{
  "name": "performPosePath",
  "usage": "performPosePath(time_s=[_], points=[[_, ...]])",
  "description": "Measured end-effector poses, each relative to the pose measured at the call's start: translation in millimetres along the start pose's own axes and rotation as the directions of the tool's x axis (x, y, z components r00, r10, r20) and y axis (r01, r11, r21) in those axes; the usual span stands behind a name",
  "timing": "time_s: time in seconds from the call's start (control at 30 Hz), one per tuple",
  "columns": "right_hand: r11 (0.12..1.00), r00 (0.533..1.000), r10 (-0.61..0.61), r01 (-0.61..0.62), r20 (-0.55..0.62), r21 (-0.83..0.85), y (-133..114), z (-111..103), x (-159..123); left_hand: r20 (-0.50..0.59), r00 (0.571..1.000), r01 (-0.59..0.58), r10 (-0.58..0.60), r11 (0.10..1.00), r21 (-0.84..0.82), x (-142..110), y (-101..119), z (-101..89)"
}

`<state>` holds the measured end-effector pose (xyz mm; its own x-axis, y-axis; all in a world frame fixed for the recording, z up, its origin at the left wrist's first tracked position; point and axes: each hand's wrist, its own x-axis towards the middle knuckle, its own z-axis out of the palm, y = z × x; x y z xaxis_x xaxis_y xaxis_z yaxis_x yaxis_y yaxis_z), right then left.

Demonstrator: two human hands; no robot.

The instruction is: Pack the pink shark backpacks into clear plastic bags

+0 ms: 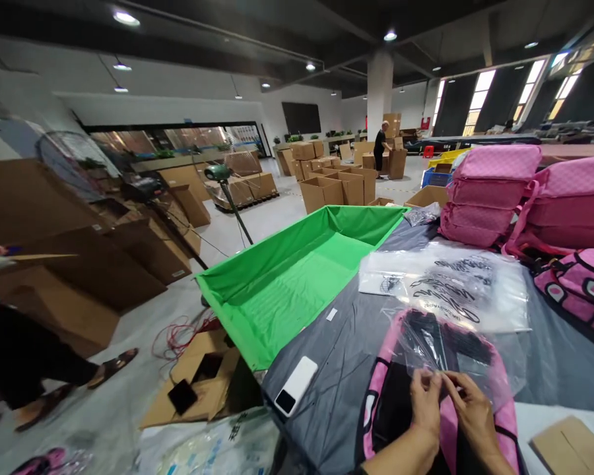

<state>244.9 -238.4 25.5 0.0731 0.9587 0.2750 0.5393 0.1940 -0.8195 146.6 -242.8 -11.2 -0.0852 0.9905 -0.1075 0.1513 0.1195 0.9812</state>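
My left hand and my right hand meet over a pink and black backpack on the grey-covered table. Both pinch the edge of a clear plastic bag, fingertips close together. The clear bag spreads over the upper part of the backpack. Just beyond it lies a stack of printed plastic bags with black lettering. A white phone-like device with a dark panel rests left of the backpack.
A green fabric-lined bin adjoins the table's left side. Pink bags are piled at the back right, with brown cardboard at the near right. Floor fans, cartons and two people stand farther off.
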Motion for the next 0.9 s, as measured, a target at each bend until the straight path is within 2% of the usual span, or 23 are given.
performPosePath(time_s=[0.03,0.1,0.23,0.3,0.33,0.4,0.43,0.47,0.5,0.53,0.57,0.63,0.73,0.77,0.8,0.87,0.9], points=[[0.999,1.0,0.025,-0.025,0.015,-0.032,-1,3,-9,-0.05,0.998,0.047,-0.048,0.999,-0.021,0,1,-8.0],[0.986,0.995,0.101,-0.101,-0.004,-0.134,-2,3,-12,-0.069,0.992,0.107,-0.107,0.994,0.0,0,-2,-30.7],[0.928,0.957,0.224,-0.267,-0.183,-0.259,3,-14,23,-0.07,0.971,0.235,-0.227,0.961,0.147,-14,-15,-76.8],[0.925,0.956,0.197,-0.255,-0.22,-0.283,3,-21,41,-0.03,0.97,0.243,-0.242,0.944,0.225,-35,-16,-90.0],[0.927,0.963,0.163,-0.224,-0.215,-0.301,1,-22,46,0.004,0.982,0.18,-0.189,0.943,0.281,-47,-14,-93.2],[0.932,0.982,0.076,-0.131,-0.17,-0.337,-6,-15,46,0.089,0.994,-0.097,0.065,0.904,0.416,-68,-10,-94.2],[0.933,0.99,0.03,-0.078,-0.138,-0.352,-11,-9,41,0.127,0.964,-0.267,0.235,0.834,0.483,-74,-6,-93.0],[0.932,0.995,-0.015,-0.023,-0.103,-0.362,-16,-1,34,0.152,0.906,-0.41,0.395,0.73,0.547,-76,-2,-91.4],[0.929,0.996,-0.06,0.032,-0.066,-0.369,-21,6,24,0.155,0.843,-0.492,0.515,0.622,0.609,-72,1,-90.4],[0.925,0.994,-0.103,0.085,-0.029,-0.371,-25,13,14,0.125,0.803,-0.502,0.582,0.549,0.668,-64,5,-90.6],[0.921,0.99,-0.139,0.131,0.005,-0.367,-27,18,4,0.079,0.788,-0.468,0.611,0.51,0.722,-52,7,-92.6],[0.892,0.969,-0.233,0.247,0.083,-0.377,-25,21,-15,0.003,0.807,-0.367,0.591,0.498,0.785,-24,8,-102.7],[0.759,0.909,-0.361,0.415,0.206,-0.502,-4,3,-34,-0.023,0.841,-0.308,0.541,0.513,0.801,6,0,-129.2],[0.717,0.911,-0.347,0.41,0.221,-0.563,6,-8,-37,-0.026,0.836,-0.31,0.549,0.511,0.802,10,-5,-138.7],[0.702,0.937,-0.287,0.347,0.198,-0.622,18,-20,-39,-0.041,0.824,-0.312,0.566,0.512,0.8,13,-10,-147.6],[0.725,0.995,-0.082,0.101,0.061,-0.682,41,-49,-41,-0.101,0.796,-0.304,0.597,0.538,0.786,13,-20,-162.3],[0.73,1.0,0.013,-0.017,-0.011,-0.683,51,-63,-40,-0.144,0.79,-0.29,0.597,0.569,0.769,12,-24,-167.9]])
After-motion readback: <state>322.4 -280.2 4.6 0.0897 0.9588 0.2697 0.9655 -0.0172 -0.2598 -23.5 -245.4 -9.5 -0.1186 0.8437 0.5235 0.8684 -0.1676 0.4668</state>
